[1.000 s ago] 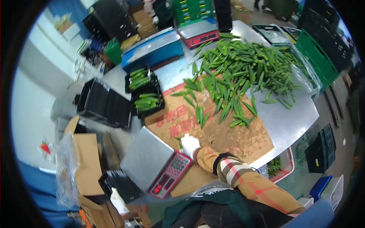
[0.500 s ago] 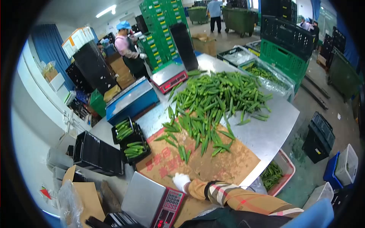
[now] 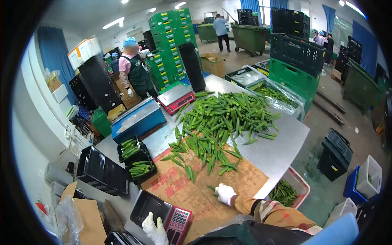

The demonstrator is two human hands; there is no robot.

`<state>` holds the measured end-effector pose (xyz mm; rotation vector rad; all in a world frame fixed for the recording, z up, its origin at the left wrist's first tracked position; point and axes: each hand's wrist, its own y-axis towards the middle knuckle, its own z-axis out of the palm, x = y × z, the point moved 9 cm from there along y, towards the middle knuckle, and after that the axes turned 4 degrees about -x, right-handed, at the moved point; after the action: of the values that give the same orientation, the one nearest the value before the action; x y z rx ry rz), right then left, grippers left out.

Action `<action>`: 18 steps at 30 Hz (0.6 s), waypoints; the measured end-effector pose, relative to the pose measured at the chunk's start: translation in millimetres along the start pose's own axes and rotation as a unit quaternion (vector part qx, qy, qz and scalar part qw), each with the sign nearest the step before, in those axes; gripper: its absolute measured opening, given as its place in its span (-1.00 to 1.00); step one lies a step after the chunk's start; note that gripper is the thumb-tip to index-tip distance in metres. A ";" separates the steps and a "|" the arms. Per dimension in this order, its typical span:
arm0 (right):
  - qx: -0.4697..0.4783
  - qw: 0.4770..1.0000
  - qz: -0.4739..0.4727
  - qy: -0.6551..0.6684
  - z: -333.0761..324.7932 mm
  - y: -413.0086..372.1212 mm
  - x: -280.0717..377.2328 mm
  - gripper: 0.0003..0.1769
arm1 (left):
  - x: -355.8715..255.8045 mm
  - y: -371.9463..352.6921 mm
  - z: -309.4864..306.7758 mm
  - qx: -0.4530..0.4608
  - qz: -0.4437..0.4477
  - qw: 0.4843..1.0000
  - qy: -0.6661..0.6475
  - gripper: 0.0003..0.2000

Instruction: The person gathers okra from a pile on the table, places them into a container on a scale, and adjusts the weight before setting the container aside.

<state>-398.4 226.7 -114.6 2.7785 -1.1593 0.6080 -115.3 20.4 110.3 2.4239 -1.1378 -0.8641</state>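
Observation:
My left hand (image 3: 155, 230), in a white glove, is at the front edge of a black tray (image 3: 152, 207) lying on a scale (image 3: 179, 220) with a red-framed keypad. Its thumb and fingers are apart, and I see nothing gripped between them. Over the brown cardboard sheet (image 3: 245, 179), my white-gloved right hand (image 3: 224, 194) is closed around an okra pod (image 3: 211, 188), whose green end pokes out to the left. Beyond it spreads a large heap of okra (image 3: 228, 114), partly on the cardboard and partly on the metal table (image 3: 281, 143).
Two black trays of okra (image 3: 141, 169) stand left of the cardboard, near stacked black trays (image 3: 104, 169). A second scale (image 3: 175, 98) sits at the back. Right of the table is a crate of okra (image 3: 302, 188). A co-worker (image 3: 132, 69) stands by green crates (image 3: 171, 45).
A black tray now lies on the scale's bare plate, and my left hand has come into view beside it. My right hand has moved right, away from the scale. The view has tilted up.

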 end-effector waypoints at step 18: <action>-0.084 0.989 0.099 0.073 -8.9 -48.5 -29.7 -0.74 | -20.9 -40.3 48.0 -0.033 -0.064 0.972 -0.222 -0.69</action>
<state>-386.5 283.1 -113.7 2.4557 -1.3930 0.6823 -133.3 60.2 60.7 2.3321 -1.0756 -1.5178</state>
